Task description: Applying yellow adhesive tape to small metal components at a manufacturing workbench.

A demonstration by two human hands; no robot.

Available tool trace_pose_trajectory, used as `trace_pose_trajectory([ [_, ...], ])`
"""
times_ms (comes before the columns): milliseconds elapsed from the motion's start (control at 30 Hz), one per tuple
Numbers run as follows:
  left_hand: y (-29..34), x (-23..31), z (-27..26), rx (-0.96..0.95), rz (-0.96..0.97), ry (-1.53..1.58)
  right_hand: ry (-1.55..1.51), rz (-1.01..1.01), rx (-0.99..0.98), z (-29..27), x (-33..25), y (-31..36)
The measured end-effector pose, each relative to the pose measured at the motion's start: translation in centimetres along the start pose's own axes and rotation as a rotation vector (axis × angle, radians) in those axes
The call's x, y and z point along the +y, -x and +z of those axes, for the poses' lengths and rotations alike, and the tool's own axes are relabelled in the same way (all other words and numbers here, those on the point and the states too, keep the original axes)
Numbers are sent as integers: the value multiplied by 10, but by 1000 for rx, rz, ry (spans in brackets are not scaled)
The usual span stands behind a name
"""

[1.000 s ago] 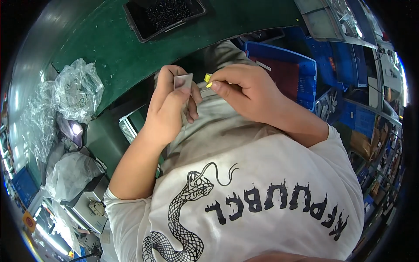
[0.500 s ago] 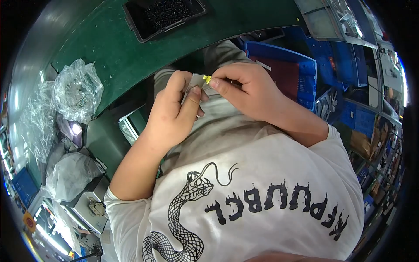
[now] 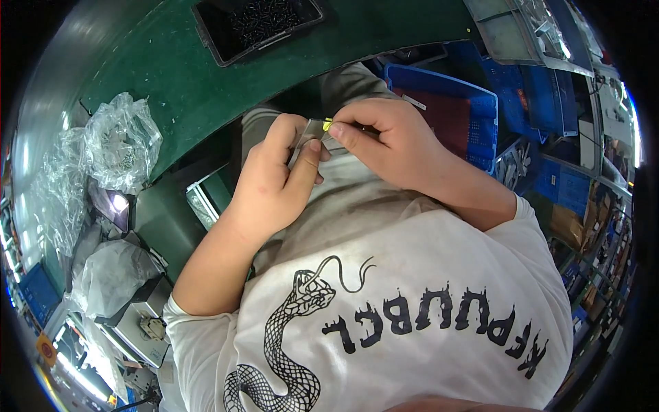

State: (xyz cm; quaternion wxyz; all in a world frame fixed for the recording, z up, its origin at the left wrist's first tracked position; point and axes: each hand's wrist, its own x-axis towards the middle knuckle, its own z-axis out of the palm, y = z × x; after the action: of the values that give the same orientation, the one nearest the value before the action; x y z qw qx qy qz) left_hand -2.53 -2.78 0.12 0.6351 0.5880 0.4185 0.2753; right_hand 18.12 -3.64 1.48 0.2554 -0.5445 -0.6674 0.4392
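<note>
Above my lap, my left hand (image 3: 285, 161) pinches a small flat grey metal plate (image 3: 314, 129) between thumb and fingers. My right hand (image 3: 381, 137) is closed on a small bright yellow piece (image 3: 327, 126), which sits against the plate's right edge. Thumb and forefinger hide most of the yellow piece, so its exact kind cannot be made out. Both hands nearly meet at the plate, a little below the bench edge.
A black bin (image 3: 257, 27) of small dark parts stands on the green bench (image 3: 178, 75). Clear plastic bags (image 3: 123, 141) lie at its left side. A blue crate (image 3: 484, 117) sits to my right, near shelving (image 3: 504, 31). A lit phone-like device (image 3: 118, 204) rests at the left.
My left hand has shifted slightly to the right and down with the plate, which tilts a little differently. My right hand has hardly moved.
</note>
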Motion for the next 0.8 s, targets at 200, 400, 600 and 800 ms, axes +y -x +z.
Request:
trace_pose_trajectory([
  [200,0,-3,1,6,32,-34,-1,5,9,0,0,0],
  [400,1,-4,1,12,120,-233,11,-2,21,0,-2,-1],
  [600,1,-11,1,77,201,-352,-41,74,25,2,-6,-4],
  [800,0,-9,2,86,174,-442,-45,95,38,3,-10,-4],
])
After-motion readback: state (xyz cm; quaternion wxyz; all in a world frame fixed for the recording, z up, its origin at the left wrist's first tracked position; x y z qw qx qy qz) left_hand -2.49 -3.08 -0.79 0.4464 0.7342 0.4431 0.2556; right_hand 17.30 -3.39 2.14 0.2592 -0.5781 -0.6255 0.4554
